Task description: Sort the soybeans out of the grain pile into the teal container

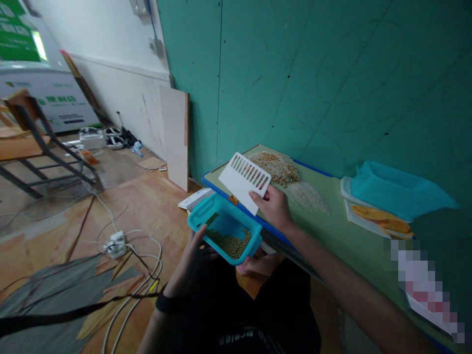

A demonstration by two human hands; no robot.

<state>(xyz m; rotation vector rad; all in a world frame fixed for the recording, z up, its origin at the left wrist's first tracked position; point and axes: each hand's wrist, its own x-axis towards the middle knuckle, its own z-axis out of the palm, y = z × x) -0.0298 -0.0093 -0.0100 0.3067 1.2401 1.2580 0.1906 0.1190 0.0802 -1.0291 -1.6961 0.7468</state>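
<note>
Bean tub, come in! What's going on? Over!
Left hand gripping bean tub, small green beans inside. Right hand holding white slotted scraper. Scraper partly hiding grain pile.

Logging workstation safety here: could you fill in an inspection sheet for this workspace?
Surface: green tabletop, blue-edged.
Job's things: blue tub with small greenish grains; white slotted plate; mixed pile on tabletop.
Clutter: second blue container, orange-yellow cloth-like item, at right.
Hands: left hand holds the tub; right hand holds the plate.
Cables: white cables and white power block on floor, left.
Surroundings: green wall; wooden chair, far left.
</note>
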